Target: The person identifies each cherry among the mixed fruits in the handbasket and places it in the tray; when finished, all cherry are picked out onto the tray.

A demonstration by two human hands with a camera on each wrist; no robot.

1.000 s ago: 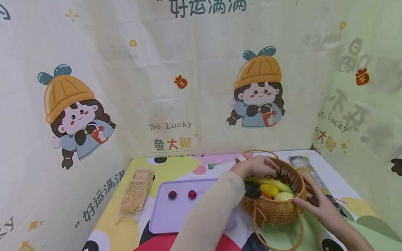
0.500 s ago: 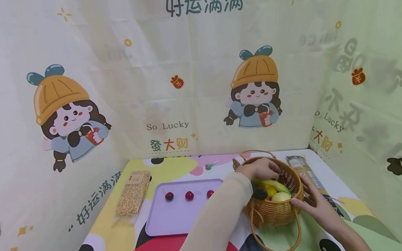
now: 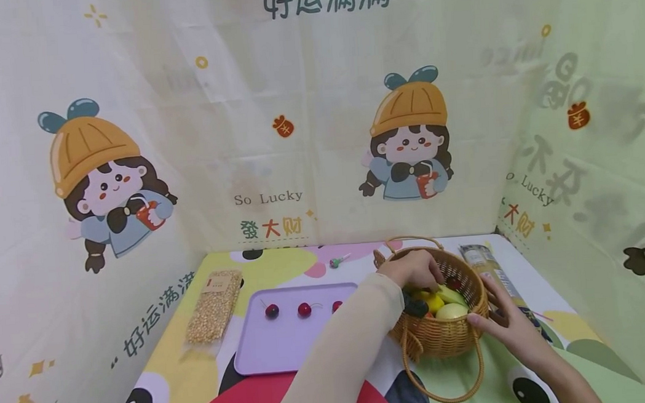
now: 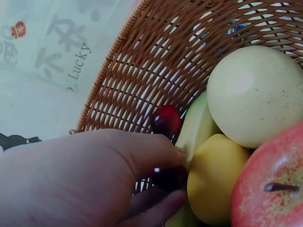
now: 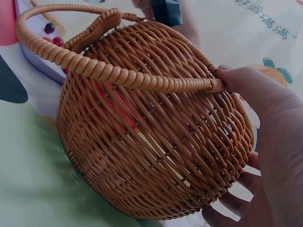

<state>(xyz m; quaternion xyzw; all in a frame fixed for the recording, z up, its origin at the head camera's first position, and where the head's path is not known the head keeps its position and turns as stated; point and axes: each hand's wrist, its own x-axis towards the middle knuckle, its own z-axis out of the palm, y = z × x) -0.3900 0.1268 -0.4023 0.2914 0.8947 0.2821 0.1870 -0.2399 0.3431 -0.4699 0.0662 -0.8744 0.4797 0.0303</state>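
Observation:
My left hand (image 3: 417, 268) reaches over the wall of the round wicker basket (image 3: 439, 342). Inside, its thumb and fingers pinch a dark cherry (image 4: 171, 178), partly covered by the thumb. A second cherry (image 4: 165, 120), red, lies just beyond the thumb against the weave. Beside them are a banana (image 4: 195, 120), a lemon (image 4: 213, 179), a red apple (image 4: 267, 189) and a pale round fruit (image 4: 258, 94). My right hand (image 3: 507, 316) holds the basket's right side, thumb at the rim by the handle's end and fingers along the outer wall.
Left of the basket lies a lilac tray (image 3: 271, 352) with cherries (image 3: 272, 311) in a row. A bag of yellow kernels (image 3: 214, 307) lies farther left, a lollipop (image 3: 335, 262) behind the tray. Past the basket's right side is a long printed packet (image 3: 484, 262).
My left hand has shifted right and its fingers have gone down among the fruit. A third cherry on the tray has come into sight beside the sleeve. The right hand keeps its hold.

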